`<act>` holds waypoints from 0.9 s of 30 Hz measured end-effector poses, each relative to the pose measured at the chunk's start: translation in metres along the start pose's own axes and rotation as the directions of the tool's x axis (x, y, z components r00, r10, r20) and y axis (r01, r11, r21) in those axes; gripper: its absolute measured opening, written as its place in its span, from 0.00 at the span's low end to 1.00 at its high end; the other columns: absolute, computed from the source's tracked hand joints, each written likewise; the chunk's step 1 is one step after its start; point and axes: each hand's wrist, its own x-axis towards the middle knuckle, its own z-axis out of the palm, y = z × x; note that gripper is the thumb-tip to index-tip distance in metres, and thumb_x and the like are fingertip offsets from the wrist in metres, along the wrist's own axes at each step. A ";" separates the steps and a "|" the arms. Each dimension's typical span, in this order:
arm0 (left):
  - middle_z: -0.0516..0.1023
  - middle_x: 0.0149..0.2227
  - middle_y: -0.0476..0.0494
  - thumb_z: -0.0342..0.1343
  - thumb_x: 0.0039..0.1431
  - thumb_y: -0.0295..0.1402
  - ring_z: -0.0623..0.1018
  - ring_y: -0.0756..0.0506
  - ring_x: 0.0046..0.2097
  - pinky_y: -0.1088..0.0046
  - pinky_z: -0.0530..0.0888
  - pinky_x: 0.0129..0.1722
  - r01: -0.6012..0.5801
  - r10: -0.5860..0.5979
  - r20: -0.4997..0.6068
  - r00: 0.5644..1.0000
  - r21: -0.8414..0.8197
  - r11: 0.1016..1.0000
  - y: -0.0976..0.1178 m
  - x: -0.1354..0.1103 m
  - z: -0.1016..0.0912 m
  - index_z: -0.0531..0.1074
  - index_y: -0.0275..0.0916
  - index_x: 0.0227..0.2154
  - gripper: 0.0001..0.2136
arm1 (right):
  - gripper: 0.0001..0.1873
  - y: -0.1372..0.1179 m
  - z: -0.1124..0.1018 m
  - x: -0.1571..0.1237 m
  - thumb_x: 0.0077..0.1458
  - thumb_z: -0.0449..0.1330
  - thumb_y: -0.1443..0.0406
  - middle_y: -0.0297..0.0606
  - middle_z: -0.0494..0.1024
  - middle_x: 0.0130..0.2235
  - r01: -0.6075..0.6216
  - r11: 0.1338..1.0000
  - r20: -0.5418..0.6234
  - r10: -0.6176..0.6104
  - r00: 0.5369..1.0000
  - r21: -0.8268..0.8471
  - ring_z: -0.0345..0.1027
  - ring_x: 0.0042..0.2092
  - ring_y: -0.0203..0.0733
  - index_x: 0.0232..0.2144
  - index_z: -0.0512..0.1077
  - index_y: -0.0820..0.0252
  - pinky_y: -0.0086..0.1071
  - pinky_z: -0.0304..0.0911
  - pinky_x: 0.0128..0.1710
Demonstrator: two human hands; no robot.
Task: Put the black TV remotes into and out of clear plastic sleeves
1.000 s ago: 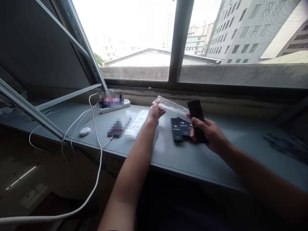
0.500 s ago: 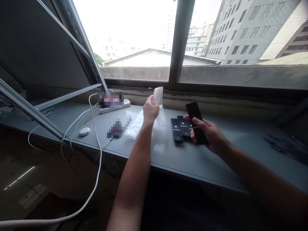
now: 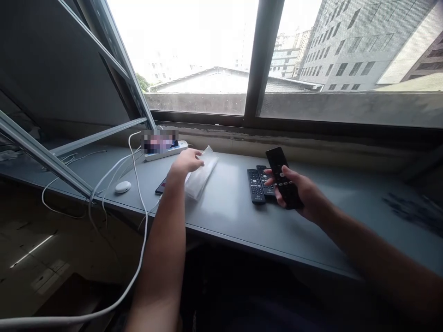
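Observation:
My right hand (image 3: 300, 190) is wrapped round a black remote control (image 3: 281, 174), held just above the grey counter (image 3: 242, 212). Two more black remotes (image 3: 256, 185) lie side by side on the counter just left of it. My left hand (image 3: 187, 161) reaches to the left and rests on a pile of clear plastic bags (image 3: 202, 174), fingers pinching the top bag's far end. A dark phone (image 3: 161, 186) lies partly hidden behind my left forearm.
A white power strip (image 3: 166, 151) sits near the window frame, with white cables (image 3: 138, 193) trailing off the counter's front edge. A small white oval puck (image 3: 122, 186) lies at the left. A tilted metal window frame (image 3: 44, 159) crosses the left side.
My left hand lifted the clear bag away from the remote, swung it left and brought it down onto the pile of bags. My right hand has kept hold of the remote.

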 end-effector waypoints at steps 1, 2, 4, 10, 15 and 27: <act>0.90 0.46 0.35 0.77 0.48 0.27 0.86 0.30 0.55 0.59 0.76 0.61 0.014 -0.014 0.003 1.000 0.067 0.998 0.000 -0.001 -0.002 0.87 0.44 0.46 0.20 | 0.29 0.000 -0.001 0.000 0.70 0.65 0.41 0.47 0.86 0.46 0.010 1.000 0.001 -0.010 1.000 -0.011 0.69 0.25 0.41 0.55 0.82 0.56 0.36 0.66 0.20; 0.89 0.52 0.33 0.76 0.50 0.29 0.85 0.28 0.59 0.57 0.75 0.63 0.025 -0.027 0.009 1.000 0.134 0.991 0.001 -0.003 -0.002 0.86 0.43 0.48 0.20 | 0.29 0.001 -0.001 0.001 0.70 0.65 0.41 0.47 0.86 0.46 0.018 1.000 0.003 -0.018 1.000 -0.021 0.69 0.26 0.41 0.55 0.82 0.56 0.37 0.66 0.20; 0.82 0.65 0.28 0.76 0.53 0.33 0.79 0.25 0.68 0.53 0.73 0.67 0.036 -0.038 0.007 0.999 0.239 0.970 0.008 -0.009 0.000 0.84 0.42 0.53 0.22 | 0.29 0.002 -0.002 0.001 0.70 0.64 0.40 0.46 0.85 0.44 0.029 0.999 0.009 -0.028 1.000 -0.033 0.68 0.26 0.42 0.55 0.81 0.56 0.37 0.66 0.21; 0.75 0.72 0.28 0.72 0.64 0.40 0.65 0.27 0.79 0.55 0.60 0.79 -0.216 0.202 -0.090 0.975 -0.205 0.954 0.058 -0.040 0.034 0.82 0.40 0.52 0.17 | 0.31 0.001 0.001 0.000 0.72 0.60 0.38 0.43 0.81 0.37 -0.035 0.999 0.028 0.034 0.999 0.028 0.68 0.26 0.43 0.54 0.81 0.57 0.35 0.64 0.20; 0.89 0.47 0.37 0.70 0.68 0.44 0.82 0.31 0.65 0.61 0.77 0.64 -0.135 0.350 0.153 0.924 -0.726 0.674 0.101 -0.056 0.089 0.84 0.43 0.40 0.10 | 0.34 -0.002 0.004 0.001 0.74 0.55 0.37 0.43 0.79 0.35 -0.109 0.984 0.011 0.109 0.994 0.139 0.67 0.26 0.42 0.50 0.83 0.59 0.34 0.65 0.20; 0.88 0.44 0.37 0.58 0.78 0.45 0.84 0.34 0.54 0.64 0.77 0.54 -0.475 0.474 -0.082 0.877 -0.302 0.827 0.132 -0.041 0.138 0.84 0.43 0.39 0.15 | 0.21 -0.010 -0.006 0.008 0.79 0.51 0.57 0.38 0.72 0.31 -0.276 0.767 0.094 0.274 0.957 0.579 0.62 0.25 0.38 0.56 0.78 0.62 0.28 0.65 0.17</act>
